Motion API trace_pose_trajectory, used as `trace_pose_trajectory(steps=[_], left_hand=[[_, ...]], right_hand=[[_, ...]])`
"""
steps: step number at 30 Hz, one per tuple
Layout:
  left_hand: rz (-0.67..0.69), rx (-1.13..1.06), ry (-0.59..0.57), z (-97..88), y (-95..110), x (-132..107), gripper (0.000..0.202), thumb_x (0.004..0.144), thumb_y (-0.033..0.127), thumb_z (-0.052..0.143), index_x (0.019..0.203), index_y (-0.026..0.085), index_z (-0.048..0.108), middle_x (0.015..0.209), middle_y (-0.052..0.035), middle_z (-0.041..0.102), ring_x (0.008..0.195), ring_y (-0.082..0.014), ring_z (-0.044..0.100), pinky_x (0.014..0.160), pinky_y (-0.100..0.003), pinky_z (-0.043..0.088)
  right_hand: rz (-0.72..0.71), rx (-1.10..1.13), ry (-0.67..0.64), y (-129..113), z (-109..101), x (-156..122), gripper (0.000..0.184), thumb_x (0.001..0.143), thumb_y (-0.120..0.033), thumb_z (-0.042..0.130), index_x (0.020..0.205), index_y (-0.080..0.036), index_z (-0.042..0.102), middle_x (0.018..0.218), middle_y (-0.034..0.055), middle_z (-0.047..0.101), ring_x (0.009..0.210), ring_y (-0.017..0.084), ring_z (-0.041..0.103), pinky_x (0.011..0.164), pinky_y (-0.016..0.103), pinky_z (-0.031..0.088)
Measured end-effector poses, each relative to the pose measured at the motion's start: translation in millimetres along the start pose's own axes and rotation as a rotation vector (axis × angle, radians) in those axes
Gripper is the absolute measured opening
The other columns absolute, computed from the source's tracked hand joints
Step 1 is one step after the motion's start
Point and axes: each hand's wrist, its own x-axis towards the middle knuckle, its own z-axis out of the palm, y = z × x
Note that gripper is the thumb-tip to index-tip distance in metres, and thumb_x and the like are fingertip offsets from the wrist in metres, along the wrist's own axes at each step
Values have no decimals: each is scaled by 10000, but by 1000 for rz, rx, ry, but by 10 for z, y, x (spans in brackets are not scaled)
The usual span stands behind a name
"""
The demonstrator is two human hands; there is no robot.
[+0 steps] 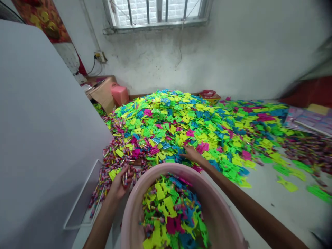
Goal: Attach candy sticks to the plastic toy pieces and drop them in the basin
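Left hand [122,182] curled round a few striped tubes [125,180] at the near edge of the heap of plastic tags [178,121] — grip firmness I can't tell; right hand [191,154] spread flat on the tags, just above the pink basin [215,186]. I judge tags light, stiff, slippery — best scooped in bunches, tubes taken by the handful

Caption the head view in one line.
Left hand holds striped sticks as right hand touches a heap of bright plastic pieces beside a pink basin.
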Motion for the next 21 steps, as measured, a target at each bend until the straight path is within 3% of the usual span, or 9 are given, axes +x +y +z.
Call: trace_pose_trajectory(steps=[3, 6, 9, 12, 16, 21], left_hand=[[53, 94, 62, 3, -86, 29, 251, 916, 377, 641, 817, 151, 595, 534, 40, 536, 342, -55, 441, 294, -135, 306], [165, 223, 164, -2, -178, 84, 331, 830, 478, 719, 870, 166, 617, 490, 69, 526, 297, -72, 396, 293, -177, 266], [301, 357, 274, -32, -195, 133, 376, 789, 474, 753, 995, 180, 640, 463, 104, 520, 274, -76, 346, 312, -201, 216], [388, 460, 334, -81, -140, 158, 341, 792, 431, 756, 997, 179, 649, 468, 108, 516, 309, -81, 386, 353, -208, 233], [417, 517, 326, -98, -59, 156, 315, 866, 465, 693, 913, 167, 601, 512, 107, 497, 326, -53, 366, 359, -188, 241], [391, 491, 238, 8, 5, 140, 576, 797, 774, 566, 870, 205, 514, 560, 92, 506, 318, -58, 376, 315, -175, 229]], right_hand=[[18, -5, -35, 45, 8, -7, 284, 981, -356, 632, 1198, -174, 647, 1232, 84, 655, 1053, 234, 660, 901, 438, 566], [47, 38, -27, 41, -36, -7, 256, 958, -389, 656, 1048, -149, 667, 1042, 61, 689, 912, 198, 670, 832, 403, 564], [49, 131, 4, -44, -125, -60, 375, 848, -550, 717, 843, -181, 650, 848, 45, 682, 791, 212, 642, 764, 382, 538], [46, 253, 34, -208, -216, -175, 510, 710, -693, 746, 827, -209, 635, 791, 35, 671, 725, 225, 625, 694, 367, 516], [62, 418, 59, -489, -270, -361, 570, 681, -737, 739, 886, -219, 614, 739, -8, 608, 636, 185, 584, 615, 334, 516], [100, 616, -5, -883, -258, -594, 535, 773, -724, 676, 997, -251, 563, 715, -35, 583, 598, 185, 625, 557, 327, 558]])
